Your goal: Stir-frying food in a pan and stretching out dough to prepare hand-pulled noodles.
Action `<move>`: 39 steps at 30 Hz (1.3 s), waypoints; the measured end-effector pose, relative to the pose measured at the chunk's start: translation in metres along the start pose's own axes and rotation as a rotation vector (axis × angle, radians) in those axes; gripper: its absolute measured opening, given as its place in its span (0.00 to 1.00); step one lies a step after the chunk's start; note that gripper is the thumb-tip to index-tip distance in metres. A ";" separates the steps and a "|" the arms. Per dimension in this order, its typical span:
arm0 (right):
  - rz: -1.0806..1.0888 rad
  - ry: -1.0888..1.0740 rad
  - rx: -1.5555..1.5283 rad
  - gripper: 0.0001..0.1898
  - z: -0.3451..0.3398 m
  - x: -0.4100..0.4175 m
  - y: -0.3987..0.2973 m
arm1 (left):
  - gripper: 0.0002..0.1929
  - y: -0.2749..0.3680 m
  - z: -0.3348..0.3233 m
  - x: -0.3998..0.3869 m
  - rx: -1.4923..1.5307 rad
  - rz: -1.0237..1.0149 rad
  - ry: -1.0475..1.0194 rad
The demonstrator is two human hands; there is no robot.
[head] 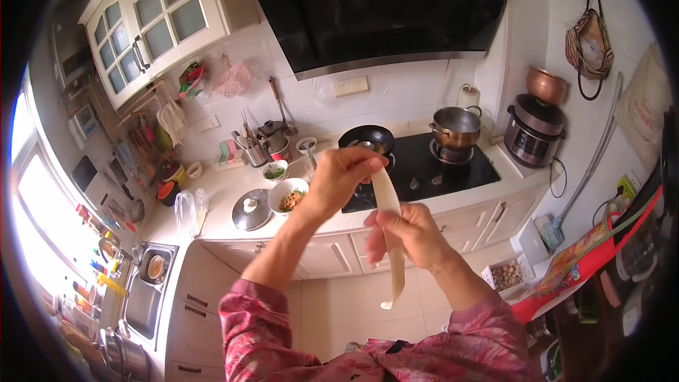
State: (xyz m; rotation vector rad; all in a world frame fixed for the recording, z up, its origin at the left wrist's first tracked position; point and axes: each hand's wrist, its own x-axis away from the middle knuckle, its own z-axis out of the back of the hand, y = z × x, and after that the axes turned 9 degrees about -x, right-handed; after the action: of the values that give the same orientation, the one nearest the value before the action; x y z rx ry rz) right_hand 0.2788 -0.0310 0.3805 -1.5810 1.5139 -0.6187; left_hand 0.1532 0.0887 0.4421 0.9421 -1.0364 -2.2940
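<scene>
A long, flat pale strip, apparently dough (pixel 385 194), hangs between my hands in front of the stove. My left hand (pixel 339 178) pinches its upper end between thumb and fingers. Lower down, my right hand (pixel 416 231) holds the strip's middle, the thumb across its face. The free end dangles below over the floor and curls at the tip. Behind my left hand, a black wok (pixel 366 135) sits on the left burner, its lower part hidden by that hand. Beside my left wrist stands a white bowl (pixel 281 196) with chopped food.
A metal pot (pixel 456 126) stands on the right burner of the black gas hob (pixel 419 185). On the counter are a pot lid (pixel 252 212), a bowl of chopped greens (pixel 275 171) and a utensil holder (pixel 255 155). The range hood (pixel 387 5) hangs above; a sink (pixel 146 305) lies left.
</scene>
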 end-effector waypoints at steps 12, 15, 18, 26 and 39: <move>0.090 0.143 -0.081 0.10 0.013 -0.022 0.018 | 0.16 -0.062 -0.081 0.106 0.610 0.239 -0.289; 0.087 0.200 0.049 0.11 0.017 -0.019 0.012 | 0.16 -0.060 -0.076 0.111 0.630 0.234 -0.230; 0.074 0.271 0.042 0.14 0.023 -0.023 -0.008 | 0.17 -0.057 -0.070 0.120 0.553 0.263 -0.285; 0.100 0.260 0.127 0.14 0.025 -0.025 -0.028 | 0.17 -0.073 -0.065 0.146 0.468 0.313 -0.337; 0.052 0.128 0.292 0.10 -0.004 -0.029 -0.020 | 0.17 -0.067 -0.055 0.137 0.513 0.297 -0.323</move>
State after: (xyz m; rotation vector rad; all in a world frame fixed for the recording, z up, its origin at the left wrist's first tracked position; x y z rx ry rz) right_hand 0.2821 -0.0052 0.4050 -1.2965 1.4757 -0.8832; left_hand 0.0953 0.0177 0.3088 0.5416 -1.8267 -2.0013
